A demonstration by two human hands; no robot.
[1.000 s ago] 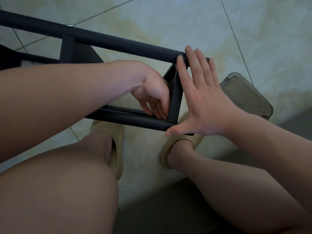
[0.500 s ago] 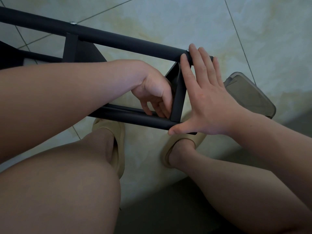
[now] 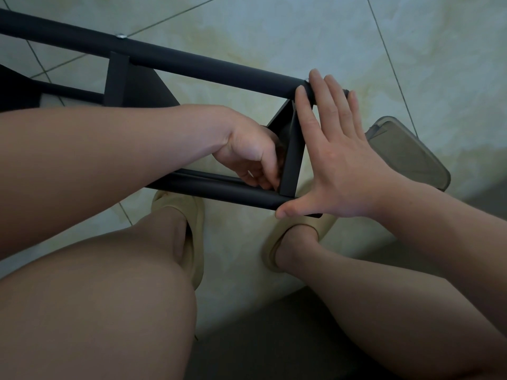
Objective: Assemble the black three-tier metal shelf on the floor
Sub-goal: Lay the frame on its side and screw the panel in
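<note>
Two tube ends of the shelf frame (image 3: 192,64), over the floor (image 3: 274,37), are pressed by the right hand (image 3: 337,160), grip spread flat; left hand (image 3: 247,152) grip is curled at the crossbar (image 3: 292,160), anything pinched cannot be told.

I see a pale, marbled tile floor (image 3: 260,45) crossed by thin dark grout lines. Two beige slippers stand on it, the left slipper (image 3: 198,242) and the right slipper (image 3: 325,224) a little apart, toes pointing away from me. A grey translucent tray (image 3: 406,160) lies on the tiles toward the right edge. Along the bottom edge the tiles meet a darker grey surface (image 3: 260,338); I cannot tell what it is.
</note>
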